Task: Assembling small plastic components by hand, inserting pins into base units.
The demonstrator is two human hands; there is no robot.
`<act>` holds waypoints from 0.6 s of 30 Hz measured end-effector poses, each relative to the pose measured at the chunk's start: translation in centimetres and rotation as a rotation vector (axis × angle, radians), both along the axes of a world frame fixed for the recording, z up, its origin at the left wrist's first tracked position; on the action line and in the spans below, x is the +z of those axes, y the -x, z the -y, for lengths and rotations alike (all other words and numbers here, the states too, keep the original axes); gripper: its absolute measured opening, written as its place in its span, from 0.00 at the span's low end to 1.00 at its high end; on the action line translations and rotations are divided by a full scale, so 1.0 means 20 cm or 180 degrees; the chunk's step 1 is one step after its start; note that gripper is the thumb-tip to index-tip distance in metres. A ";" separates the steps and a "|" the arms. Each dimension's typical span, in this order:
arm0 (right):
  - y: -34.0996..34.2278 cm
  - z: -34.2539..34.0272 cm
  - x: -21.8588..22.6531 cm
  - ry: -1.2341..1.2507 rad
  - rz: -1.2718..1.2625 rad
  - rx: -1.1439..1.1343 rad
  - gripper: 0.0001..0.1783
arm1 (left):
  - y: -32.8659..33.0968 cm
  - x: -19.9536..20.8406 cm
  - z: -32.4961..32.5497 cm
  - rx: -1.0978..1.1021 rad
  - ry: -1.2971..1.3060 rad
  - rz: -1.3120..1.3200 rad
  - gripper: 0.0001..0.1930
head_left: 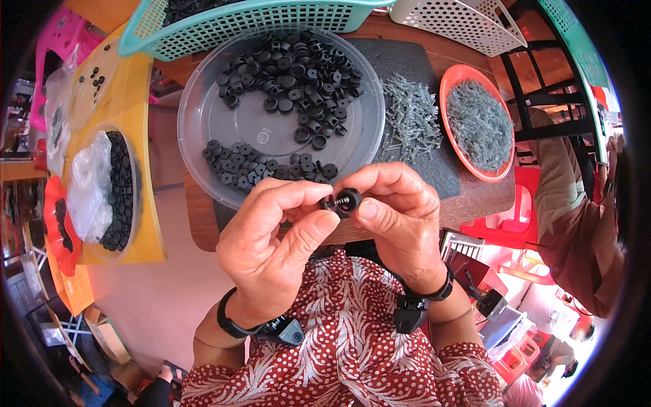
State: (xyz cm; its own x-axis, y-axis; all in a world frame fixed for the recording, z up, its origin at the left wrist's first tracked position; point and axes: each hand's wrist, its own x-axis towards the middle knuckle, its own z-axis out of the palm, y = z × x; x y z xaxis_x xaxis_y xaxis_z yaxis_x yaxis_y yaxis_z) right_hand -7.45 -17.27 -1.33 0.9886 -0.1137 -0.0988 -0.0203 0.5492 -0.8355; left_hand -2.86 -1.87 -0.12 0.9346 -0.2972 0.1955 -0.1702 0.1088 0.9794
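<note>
My left hand (274, 237) pinches a small black plastic piece (328, 203) between thumb and forefinger. My right hand (400, 217) grips a round black cap (350, 197) the same way. A silvery screw (344, 201) shows between the two parts; whether it is fixed in either one, I cannot tell. Both hands meet just in front of a clear round tub (196, 146). Inside it, black caps (298, 71) are heaped at the far side and flat black discs with a centre hole (237, 165) at the near side.
To the tub's right, loose screws (409, 112) lie on a dark mat (444, 178), beside an orange-rimmed dish (444, 81) full of screws. A teal basket (271, 24) and a white basket (461, 27) stand behind. Left, a yellow table (146, 224) bears more black parts.
</note>
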 end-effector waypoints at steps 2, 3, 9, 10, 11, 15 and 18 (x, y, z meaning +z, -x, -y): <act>0.00 0.00 0.00 0.0051 0.0042 -0.0010 0.14 | 0.00 0.00 0.00 0.0054 -0.0158 0.0127 0.13; 0.00 0.00 -0.01 0.0074 0.0071 -0.0034 0.14 | 0.00 0.00 0.00 0.0050 -0.0234 0.0199 0.13; 0.01 0.00 -0.02 0.0038 0.0031 -0.0053 0.14 | 0.00 -0.01 0.01 0.0144 -0.0452 0.0490 0.12; 0.01 -0.01 -0.02 -0.0061 -0.0039 -0.0044 0.14 | 0.01 -0.01 0.01 0.0184 -0.0434 0.0525 0.12; 0.01 -0.01 -0.02 -0.0057 -0.0045 -0.0048 0.14 | 0.01 -0.01 0.01 0.0180 -0.0430 0.0518 0.12; 0.01 -0.01 -0.03 -0.0162 -0.0050 -0.0067 0.14 | 0.00 0.00 0.01 0.0177 -0.0585 0.0625 0.12; 0.01 -0.02 -0.02 -0.0215 -0.0052 -0.0074 0.14 | 0.00 -0.01 0.02 0.0210 -0.0614 0.0713 0.12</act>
